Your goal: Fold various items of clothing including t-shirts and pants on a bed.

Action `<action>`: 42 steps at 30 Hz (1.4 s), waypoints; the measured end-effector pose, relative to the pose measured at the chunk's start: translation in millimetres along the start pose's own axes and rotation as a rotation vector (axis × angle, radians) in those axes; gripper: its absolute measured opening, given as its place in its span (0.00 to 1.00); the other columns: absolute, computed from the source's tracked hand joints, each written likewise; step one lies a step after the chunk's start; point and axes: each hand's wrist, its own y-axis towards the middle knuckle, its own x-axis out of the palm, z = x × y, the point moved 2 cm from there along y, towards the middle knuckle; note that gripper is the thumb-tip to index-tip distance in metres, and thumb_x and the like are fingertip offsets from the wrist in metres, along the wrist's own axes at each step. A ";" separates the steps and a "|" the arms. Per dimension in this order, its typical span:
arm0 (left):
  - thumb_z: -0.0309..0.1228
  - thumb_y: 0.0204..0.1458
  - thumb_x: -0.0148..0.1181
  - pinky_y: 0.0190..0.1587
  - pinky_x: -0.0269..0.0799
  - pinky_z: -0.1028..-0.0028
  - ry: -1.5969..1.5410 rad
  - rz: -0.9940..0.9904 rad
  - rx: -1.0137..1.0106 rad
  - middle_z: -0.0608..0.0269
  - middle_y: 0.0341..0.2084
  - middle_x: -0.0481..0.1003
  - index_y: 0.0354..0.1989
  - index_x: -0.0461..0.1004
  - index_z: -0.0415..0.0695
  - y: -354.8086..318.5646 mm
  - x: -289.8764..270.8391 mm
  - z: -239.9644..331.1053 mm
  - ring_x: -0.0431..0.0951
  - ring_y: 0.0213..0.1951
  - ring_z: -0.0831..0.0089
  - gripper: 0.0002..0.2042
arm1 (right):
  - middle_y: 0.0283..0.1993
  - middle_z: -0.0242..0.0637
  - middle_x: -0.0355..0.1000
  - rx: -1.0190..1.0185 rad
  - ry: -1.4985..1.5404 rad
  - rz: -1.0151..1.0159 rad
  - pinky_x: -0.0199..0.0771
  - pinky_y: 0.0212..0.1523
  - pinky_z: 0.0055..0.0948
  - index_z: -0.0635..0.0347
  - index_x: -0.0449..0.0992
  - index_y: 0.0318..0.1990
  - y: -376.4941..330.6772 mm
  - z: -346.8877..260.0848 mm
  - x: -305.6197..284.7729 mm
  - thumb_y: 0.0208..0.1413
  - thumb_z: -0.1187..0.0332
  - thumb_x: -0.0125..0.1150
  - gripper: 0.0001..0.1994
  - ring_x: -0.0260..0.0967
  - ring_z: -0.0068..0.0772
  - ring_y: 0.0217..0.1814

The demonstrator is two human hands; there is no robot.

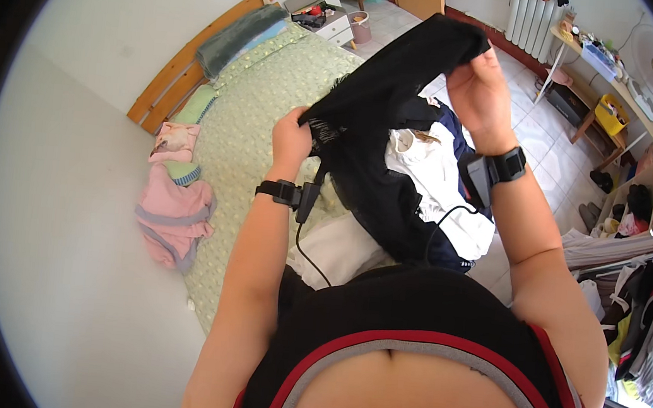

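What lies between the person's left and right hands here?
In the head view, the black garment spans from the left hand to the right hand.

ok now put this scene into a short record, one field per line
left hand: closed on one edge of the black garment
right hand: holds up the garment's other end
beside the garment: white top, navy cloth
bed: pale green patterned cover, wooden headboard
bed's left edge: pink-and-grey cloth
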 end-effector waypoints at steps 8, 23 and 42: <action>0.24 0.49 0.58 0.34 0.69 0.75 -0.317 -0.040 -0.189 0.61 0.26 0.77 0.37 0.76 0.37 15.4 -52.5 12.2 0.74 0.27 0.76 0.08 | 0.45 0.38 0.72 0.014 -0.564 0.299 0.70 0.48 0.28 0.61 0.67 0.50 27.6 -6.3 -24.0 0.60 0.71 0.47 0.11 0.70 0.30 0.45; 0.22 0.52 0.53 0.36 0.70 0.79 -0.913 -0.337 -0.005 0.59 0.41 0.68 0.57 0.57 0.43 -46.3 -58.7 16.7 0.74 0.36 0.73 0.23 | 0.24 0.40 0.73 0.389 -0.923 -0.143 0.69 0.30 0.29 0.66 0.76 0.34 -3.0 154.3 68.3 0.44 0.76 0.58 0.08 0.69 0.27 0.25; 0.27 0.42 0.66 0.42 0.68 0.74 -0.613 0.163 -0.208 0.59 0.36 0.74 0.36 0.74 0.39 -32.1 -156.1 -83.4 0.75 0.39 0.67 0.12 | 0.32 0.36 0.72 0.164 -0.391 -0.078 0.75 0.35 0.29 0.65 0.72 0.37 139.2 54.8 124.0 0.51 0.78 0.48 0.07 0.72 0.30 0.32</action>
